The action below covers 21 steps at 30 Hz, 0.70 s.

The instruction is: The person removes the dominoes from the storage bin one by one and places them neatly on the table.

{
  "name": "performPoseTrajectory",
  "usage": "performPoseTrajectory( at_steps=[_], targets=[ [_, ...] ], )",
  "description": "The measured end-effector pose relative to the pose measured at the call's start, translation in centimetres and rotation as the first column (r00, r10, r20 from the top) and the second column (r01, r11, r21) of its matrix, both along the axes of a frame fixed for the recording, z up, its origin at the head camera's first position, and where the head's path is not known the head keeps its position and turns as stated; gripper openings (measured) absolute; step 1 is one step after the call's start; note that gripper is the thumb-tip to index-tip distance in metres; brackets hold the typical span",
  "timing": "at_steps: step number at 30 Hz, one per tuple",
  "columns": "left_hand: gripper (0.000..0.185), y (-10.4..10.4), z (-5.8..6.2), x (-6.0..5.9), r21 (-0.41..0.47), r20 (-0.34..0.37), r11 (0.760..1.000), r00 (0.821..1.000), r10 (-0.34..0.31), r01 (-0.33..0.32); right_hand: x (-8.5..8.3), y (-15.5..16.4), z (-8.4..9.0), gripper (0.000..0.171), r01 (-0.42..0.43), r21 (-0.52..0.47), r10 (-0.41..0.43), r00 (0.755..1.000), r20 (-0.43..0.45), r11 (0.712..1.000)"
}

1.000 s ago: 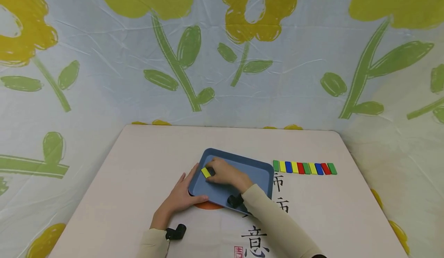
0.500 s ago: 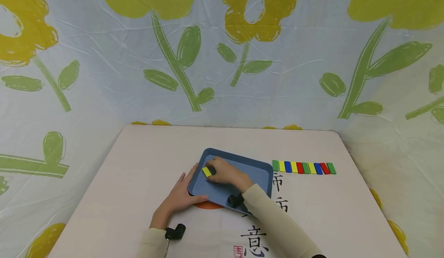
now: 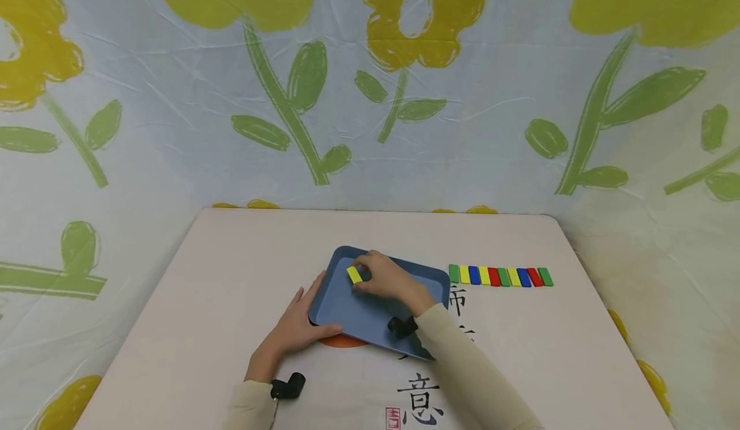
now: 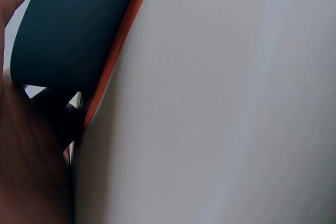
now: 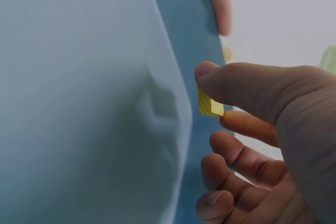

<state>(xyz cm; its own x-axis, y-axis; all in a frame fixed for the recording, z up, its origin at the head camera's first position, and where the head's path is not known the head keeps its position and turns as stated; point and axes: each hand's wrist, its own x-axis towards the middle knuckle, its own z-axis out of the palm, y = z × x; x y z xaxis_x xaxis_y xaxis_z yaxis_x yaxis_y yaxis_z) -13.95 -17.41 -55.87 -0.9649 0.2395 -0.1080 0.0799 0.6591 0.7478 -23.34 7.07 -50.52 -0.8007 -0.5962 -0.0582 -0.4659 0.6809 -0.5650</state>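
In the head view my right hand [image 3: 390, 282] hovers over the blue tray [image 3: 370, 317], pinching a small yellow block [image 3: 354, 275]. The right wrist view shows the yellow block [image 5: 211, 103] between thumb and index finger, with the other fingers loosely bent below. My left hand [image 3: 297, 324] lies at the tray's near left corner. Its straight fingers run along the outside of the left wall, and its thumb touches the near rim. In the left wrist view the tray's dark outer wall [image 4: 68, 30] rises beside that hand's palm.
Several coloured tiles [image 3: 500, 276] in green, yellow, blue and red lie side by side in a row right of the tray. An orange round print [image 3: 342, 341] and black characters [image 3: 422, 401] show on the table cover. A flowered cloth [image 3: 480, 160] hangs behind.
My right hand has moved a little right and toward the back with the yellow block. The left hand and tray hold their place; the whole head view has shifted slightly.
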Motion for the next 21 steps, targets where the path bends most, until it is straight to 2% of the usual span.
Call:
performPoseTrajectory(
  at_steps=[8,21],
  targets=[
    [0.113,0.0,-0.1,0.0,-0.025,0.004,0.999,1.0,0.021,-0.021,-0.1,2.2,1.0,0.049,0.065,-0.053,-0.065,0.998,0.002,0.997],
    [0.114,0.0,0.1,0.1,-0.025,0.001,0.999,1.0,0.028,-0.028,-0.4,7.2,1.6,0.049,0.152,-0.039,-0.154,0.987,-0.042,0.988]
  ],
)
